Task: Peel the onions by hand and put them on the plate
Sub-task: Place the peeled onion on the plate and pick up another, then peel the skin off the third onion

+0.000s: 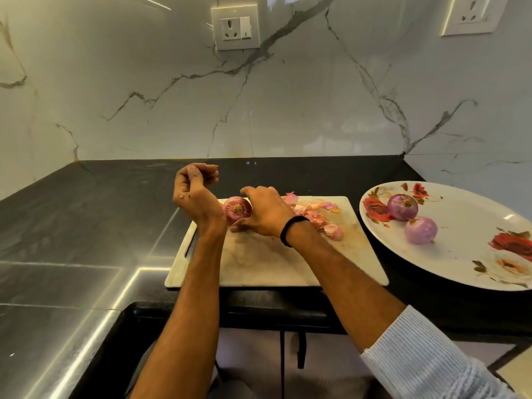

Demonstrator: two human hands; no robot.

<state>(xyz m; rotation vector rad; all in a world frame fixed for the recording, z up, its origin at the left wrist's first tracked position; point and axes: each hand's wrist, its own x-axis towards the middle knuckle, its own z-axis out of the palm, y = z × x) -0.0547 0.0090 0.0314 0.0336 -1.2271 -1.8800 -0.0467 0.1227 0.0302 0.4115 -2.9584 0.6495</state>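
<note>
An unpeeled red onion [236,210] lies at the far left of the white cutting board [259,263]. My right hand [266,211] reaches over the board and grips this onion from the right, fingers curled round it. My left hand [197,187] is raised above the board's left edge, fingers loosely curled, holding nothing. Two peeled purple onions [402,207] [421,229] sit on the white flowered plate [466,249] at the right. A heap of onion skins [319,216] lies on the board's far right part.
The black counter [86,226] runs left and behind the board up to a marble wall with two sockets [235,27]. The plate hangs slightly over the counter's right side. The counter's front edge lies just below the board.
</note>
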